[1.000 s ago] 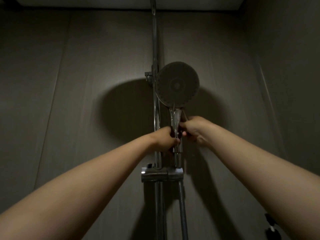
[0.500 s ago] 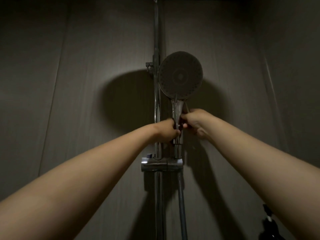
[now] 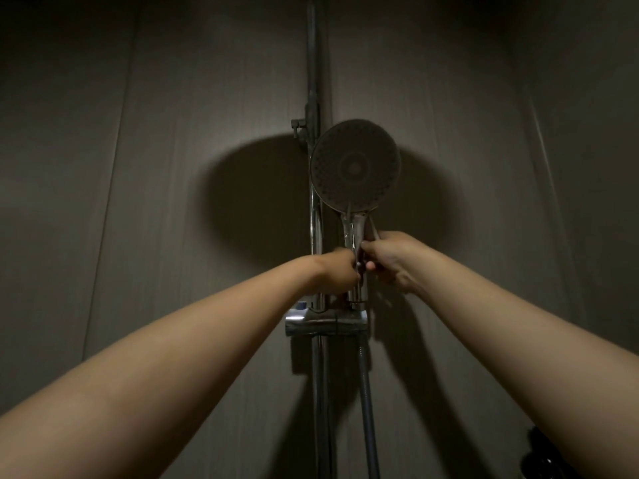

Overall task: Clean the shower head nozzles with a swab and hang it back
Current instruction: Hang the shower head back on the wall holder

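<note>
The shower head (image 3: 355, 164) stands upright against the far wall, its nozzle face turned toward the camera, just right of the vertical rail (image 3: 313, 63). Both hands clasp its handle (image 3: 353, 226) below the round face: the left hand (image 3: 340, 271) wraps it from the left, the right hand (image 3: 389, 259) from the right, knuckles almost touching. The handle's lower end meets the chrome holder (image 3: 326, 323) (the light is dim), and the hose (image 3: 367, 409) hangs beneath it.

dim bathroom shower, grey wall panels (image 3: 173, 167), chrome riser rail (image 3: 314, 63), hose (image 3: 367, 409)
</note>
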### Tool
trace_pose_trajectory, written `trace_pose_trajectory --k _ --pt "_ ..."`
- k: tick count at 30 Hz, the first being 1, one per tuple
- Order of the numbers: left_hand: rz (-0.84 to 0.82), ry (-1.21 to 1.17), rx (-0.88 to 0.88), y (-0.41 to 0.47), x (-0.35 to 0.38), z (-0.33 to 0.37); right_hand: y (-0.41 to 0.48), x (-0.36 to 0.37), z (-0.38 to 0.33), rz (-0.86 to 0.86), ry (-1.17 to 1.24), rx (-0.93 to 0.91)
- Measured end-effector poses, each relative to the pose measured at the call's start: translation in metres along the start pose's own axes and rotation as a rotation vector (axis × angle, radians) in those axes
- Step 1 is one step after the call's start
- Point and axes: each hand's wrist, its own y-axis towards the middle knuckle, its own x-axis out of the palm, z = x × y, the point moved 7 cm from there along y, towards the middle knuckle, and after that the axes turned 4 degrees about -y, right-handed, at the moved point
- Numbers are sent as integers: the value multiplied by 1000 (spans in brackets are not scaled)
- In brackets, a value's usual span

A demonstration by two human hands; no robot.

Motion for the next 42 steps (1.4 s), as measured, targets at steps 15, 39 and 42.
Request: trace_pose_trajectory --k 15,39,42 --pt "34 -65 -41 -5 6 -9 -7 1 12 -16 37 48" --pt "-204 -1049 -7 -28 121 22 -111 -80 86 60 -144 331" --pt "-356 -1220 57 -31 163 35 -130 -90 114 -27 -187 445"
